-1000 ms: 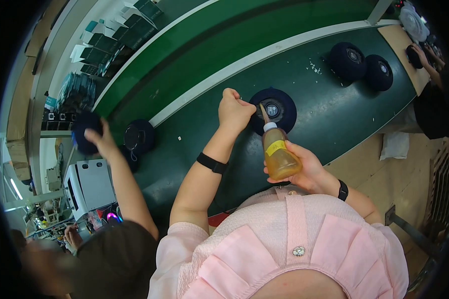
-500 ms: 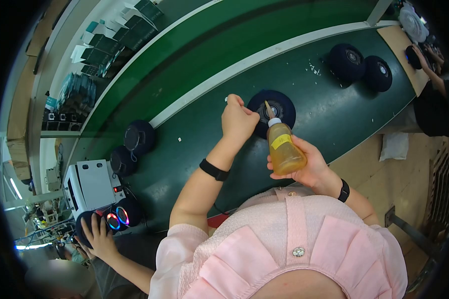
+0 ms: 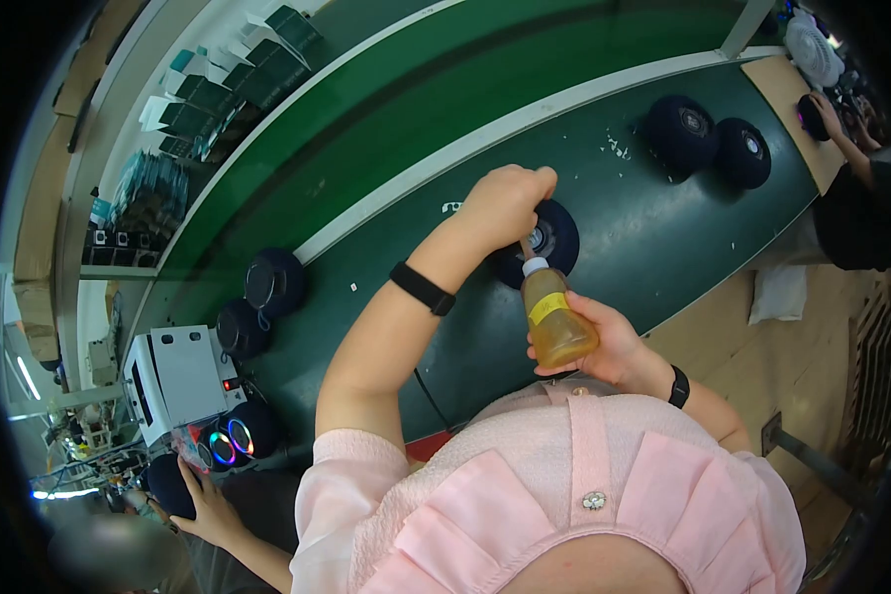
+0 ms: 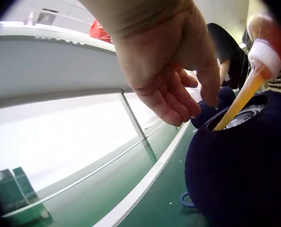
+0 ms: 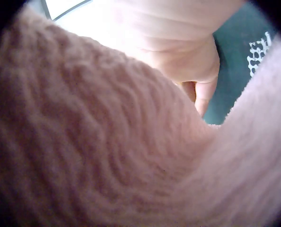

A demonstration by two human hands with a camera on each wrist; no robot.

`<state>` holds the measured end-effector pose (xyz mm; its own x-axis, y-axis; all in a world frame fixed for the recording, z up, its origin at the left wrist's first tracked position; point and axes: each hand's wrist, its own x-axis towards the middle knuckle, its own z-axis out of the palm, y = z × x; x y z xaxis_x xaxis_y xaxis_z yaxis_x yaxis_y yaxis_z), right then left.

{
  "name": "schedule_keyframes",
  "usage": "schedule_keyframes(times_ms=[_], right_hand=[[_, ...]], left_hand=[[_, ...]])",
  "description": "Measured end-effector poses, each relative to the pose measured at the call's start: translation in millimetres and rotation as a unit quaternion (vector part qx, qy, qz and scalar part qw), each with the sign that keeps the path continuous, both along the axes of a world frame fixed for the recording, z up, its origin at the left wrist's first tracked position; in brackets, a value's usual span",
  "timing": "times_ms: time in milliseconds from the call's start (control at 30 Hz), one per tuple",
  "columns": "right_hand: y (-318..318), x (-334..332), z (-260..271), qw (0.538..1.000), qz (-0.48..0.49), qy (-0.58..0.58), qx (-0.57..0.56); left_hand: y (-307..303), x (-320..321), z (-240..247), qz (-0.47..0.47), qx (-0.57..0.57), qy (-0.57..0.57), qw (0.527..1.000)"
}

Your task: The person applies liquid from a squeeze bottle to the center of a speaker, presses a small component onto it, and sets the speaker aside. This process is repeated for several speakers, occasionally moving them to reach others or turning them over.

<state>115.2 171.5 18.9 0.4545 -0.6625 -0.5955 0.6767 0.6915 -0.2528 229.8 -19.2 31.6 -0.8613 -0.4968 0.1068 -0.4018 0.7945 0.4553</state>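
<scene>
My right hand point(image 3: 616, 345) grips a squeeze bottle point(image 3: 556, 332) of amber liquid with a yellow label and white cap. Its long nozzle point(image 4: 240, 105) slants down to the recessed rim on top of a round, dark blue fabric-covered speaker point(image 3: 564, 240). The left hand point(image 3: 505, 205) hovers over that speaker's far left side. Seen in the left wrist view, its fingers point(image 4: 166, 106) are loosely bent beside the nozzle tip, with nothing visible between them. Pink cloth fills most of the right wrist view, hiding the bottle there.
Two similar speakers point(image 3: 681, 134) stand to the right on the green table point(image 3: 643, 262). More stand at left, near a white machine point(image 3: 180, 371). White scraps point(image 3: 616, 146) lie behind. Another person's hand point(image 3: 213, 510) holds a dark speaker at lower left; someone works at far right.
My left hand has moved right, over the speaker, its pinch loosened. A small white scrap now lies on the table where it was. The bottle shifted slightly. The neighbour's speaker moved down toward them.
</scene>
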Motion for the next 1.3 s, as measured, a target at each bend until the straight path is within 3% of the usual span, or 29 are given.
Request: schedule_keyframes(times_ms=[133, 267, 333, 400, 533, 600, 667, 1100, 1300], right_hand=[[0, 1, -1, 1.0, 0.001, 0.008, -0.006], [0, 2, 0, 1.0, -0.001, 0.021, -0.005], [1, 1, 1, 1.0, -0.007, 0.023, -0.006], [1, 0, 2, 1.0, -0.012, 0.025, -0.006], [-1, -1, 4, 1.0, -0.009, 0.001, -0.013], [-2, 1, 4, 1.0, -0.006, -0.003, -0.015], [-2, 3, 4, 1.0, -0.011, -0.011, -0.012], [-5, 13, 5, 0.998, -0.054, -0.009, 0.016], [-3, 16, 0, 0.997, -0.057, -0.051, 0.006]], left_hand=[[-7, -12, -5, -0.067, -0.048, -0.1, 0.992], [-8, -13, -3, -0.072, -0.048, -0.135, 0.987], [-13, -7, -9, -0.005, -0.005, -0.035, 0.999], [-21, 4, -5, 0.076, 0.137, -0.012, 0.988], [-28, 24, -19, 0.132, 0.285, 0.025, 0.949], [-27, 29, -22, 0.138, 0.297, 0.029, 0.944], [-24, 32, -21, 0.18, 0.37, 0.053, 0.91], [-15, 34, -34, 0.224, 0.323, 0.089, 0.915], [-7, 32, -40, 0.298, 0.314, 0.106, 0.895]])
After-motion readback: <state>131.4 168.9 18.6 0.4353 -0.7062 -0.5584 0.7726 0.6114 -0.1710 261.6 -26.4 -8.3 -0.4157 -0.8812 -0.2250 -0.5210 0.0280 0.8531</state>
